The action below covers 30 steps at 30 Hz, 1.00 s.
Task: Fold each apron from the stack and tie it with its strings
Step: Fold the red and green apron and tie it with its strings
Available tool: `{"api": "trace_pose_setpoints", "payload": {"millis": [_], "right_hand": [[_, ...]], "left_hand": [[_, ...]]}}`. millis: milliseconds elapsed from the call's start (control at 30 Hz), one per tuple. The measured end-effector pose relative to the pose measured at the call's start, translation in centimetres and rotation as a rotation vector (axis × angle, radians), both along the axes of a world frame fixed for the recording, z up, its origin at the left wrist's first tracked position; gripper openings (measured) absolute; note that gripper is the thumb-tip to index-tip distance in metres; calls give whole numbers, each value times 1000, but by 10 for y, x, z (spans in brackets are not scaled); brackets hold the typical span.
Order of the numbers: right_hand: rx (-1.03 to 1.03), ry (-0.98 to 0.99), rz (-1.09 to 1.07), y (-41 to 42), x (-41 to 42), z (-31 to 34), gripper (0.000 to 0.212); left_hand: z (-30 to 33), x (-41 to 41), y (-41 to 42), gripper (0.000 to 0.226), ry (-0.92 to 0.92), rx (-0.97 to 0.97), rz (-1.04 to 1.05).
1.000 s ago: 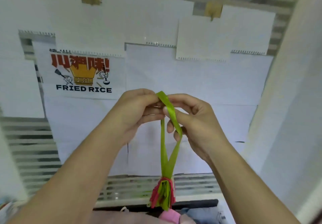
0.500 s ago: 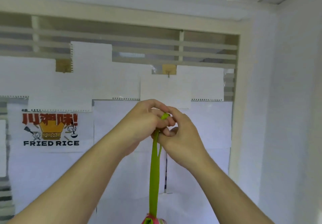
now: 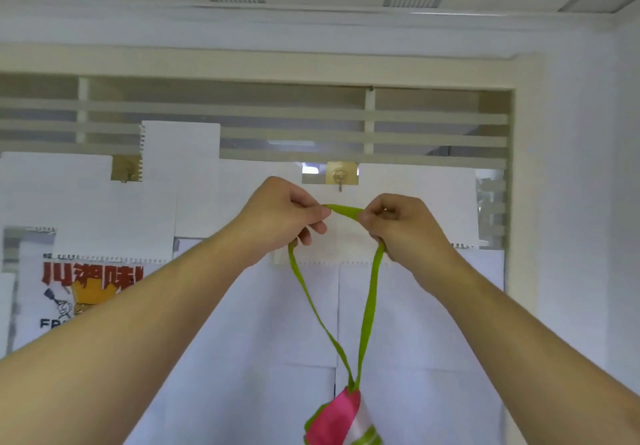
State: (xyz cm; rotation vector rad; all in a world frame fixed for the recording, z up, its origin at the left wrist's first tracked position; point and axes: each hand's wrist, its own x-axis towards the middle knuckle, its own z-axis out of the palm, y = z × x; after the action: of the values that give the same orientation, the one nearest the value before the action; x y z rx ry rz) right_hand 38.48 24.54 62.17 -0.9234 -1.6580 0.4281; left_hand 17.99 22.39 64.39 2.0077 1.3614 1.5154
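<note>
A folded pink, white and green apron (image 3: 344,420) hangs at the bottom of the view from its green strap loop (image 3: 370,302). My left hand (image 3: 284,212) pinches the top of the loop on the left. My right hand (image 3: 398,223) pinches it on the right. Between the two hands the strap is stretched into a short flat span, just below a metal hook (image 3: 340,180) on a gold adhesive pad on the wall. The strap does not touch the hook.
White paper sheets cover the wall, with a fried rice poster (image 3: 83,292) at the lower left. A second gold hook pad (image 3: 126,167) sits further left. Slatted blinds (image 3: 277,122) run above, and a white wall corner stands at the right.
Both hands have risen toward the hook and moved apart, spreading the strap loop open. The view has tilted upward, so the apron bundle now hangs at the bottom edge.
</note>
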Motion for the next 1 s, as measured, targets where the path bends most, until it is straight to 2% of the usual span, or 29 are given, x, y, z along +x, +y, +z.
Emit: {"api": "trace_pose_setpoints", "payload": {"millis": [100,200,300,367,467,533,667,833,1000], "right_hand": [[136,-41,-151,27,-2,27,20],[185,-77,-299,53,-1,49,16],[190,-128,-384,74,2,62,14],[198,-147,-417,80,2,64,14],[220,-196,-434,82,-1,55,15],[234,-277,-430,82,-4,41,15],[234,-377,-337,81,-16,8,20],[160,-331,-285,77,-32,-2,14],[171,-420,-445,57,-35,-27,26]], "left_hand": [[20,9,27,11,-98,-8,-23],[36,17,50,9,-141,3,-31],[43,22,75,12,-147,46,118],[42,22,86,19,-46,128,286],[28,24,85,21,227,228,504],[14,21,82,20,354,268,579],[-18,15,82,15,437,263,516],[-29,21,78,9,293,213,379],[-58,10,61,13,221,140,293]]}}
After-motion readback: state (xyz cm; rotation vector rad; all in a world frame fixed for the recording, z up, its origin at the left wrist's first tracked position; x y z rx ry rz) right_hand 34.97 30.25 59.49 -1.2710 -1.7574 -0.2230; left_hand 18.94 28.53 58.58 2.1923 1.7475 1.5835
